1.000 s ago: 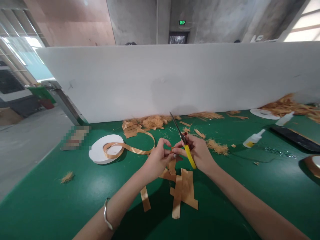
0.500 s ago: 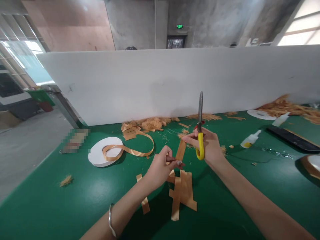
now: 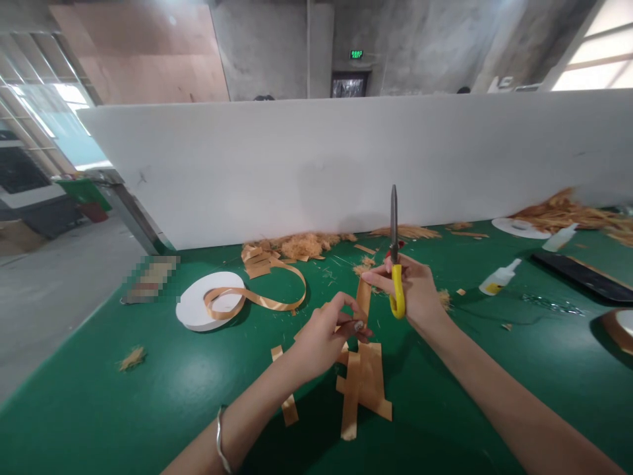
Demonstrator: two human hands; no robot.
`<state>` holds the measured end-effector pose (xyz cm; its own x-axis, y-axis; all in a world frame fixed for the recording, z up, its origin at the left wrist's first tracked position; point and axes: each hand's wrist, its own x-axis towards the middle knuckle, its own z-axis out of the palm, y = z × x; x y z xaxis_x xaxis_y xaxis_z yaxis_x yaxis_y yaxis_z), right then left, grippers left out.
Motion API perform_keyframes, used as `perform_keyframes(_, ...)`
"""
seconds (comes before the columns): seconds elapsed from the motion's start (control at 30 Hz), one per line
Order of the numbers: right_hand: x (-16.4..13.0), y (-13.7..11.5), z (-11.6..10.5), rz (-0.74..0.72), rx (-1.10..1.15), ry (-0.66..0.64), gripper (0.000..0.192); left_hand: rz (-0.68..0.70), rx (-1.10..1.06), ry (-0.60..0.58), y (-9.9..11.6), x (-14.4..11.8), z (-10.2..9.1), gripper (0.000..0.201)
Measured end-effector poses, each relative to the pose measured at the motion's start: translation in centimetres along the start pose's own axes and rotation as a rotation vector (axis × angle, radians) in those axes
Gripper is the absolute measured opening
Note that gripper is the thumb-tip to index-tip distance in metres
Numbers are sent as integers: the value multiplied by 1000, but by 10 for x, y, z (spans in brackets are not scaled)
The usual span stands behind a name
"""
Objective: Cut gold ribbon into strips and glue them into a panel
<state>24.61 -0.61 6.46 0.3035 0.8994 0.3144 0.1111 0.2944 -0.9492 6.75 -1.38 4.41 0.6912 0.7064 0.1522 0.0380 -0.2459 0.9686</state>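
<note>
Left hand (image 3: pixel 324 340) shifts right; ribbon strip (image 3: pixel 364 297) swings more upright

Right hand (image 3: pixel 415 287) and scissors (image 3: pixel 397 290) have barely moved. To judge by this, the strip is being handled, not cut. It stands between the 2 hands, above the table: right fingertips clamp its far end, with the scissors kept in the same hand; left fingertips curl at its near end, but whether they pinch it I cannot tell. Count: 1 scissors, 1 ribbon roll (image 3: pixel 190 307) left, 2 white bottles (image 3: pixel 499 277) right. Loose strips (image 3: pixel 370 376) lie overlapped nearby, too tangled to number.
</note>
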Motion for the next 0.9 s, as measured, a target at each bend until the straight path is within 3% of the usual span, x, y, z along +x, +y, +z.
perform_keyframes(0.13, -2, -3, 0, 5, 12, 8, 48, -19, 108, 8, 5, -1, 0, 16)
perform_keyframes(0.3, -4, -7, 2, 18, 28, 7, 46, -63, 191, 270, 6, 2, 1, 43)
perform_keyframes(0.43, -6, -9, 4, 18, 36, 3, 45, -46, 202, 413, 5, 3, 5, 47)
perform_keyframes(0.63, -4, -5, 2, -19, 21, 25, 42, -68, 218, 368, 3, 2, 9, 34)
perform_keyframes(0.9, -3, -8, 0, -3, 19, 58, 44, -193, -254, 382, -2, 6, 12, 37)
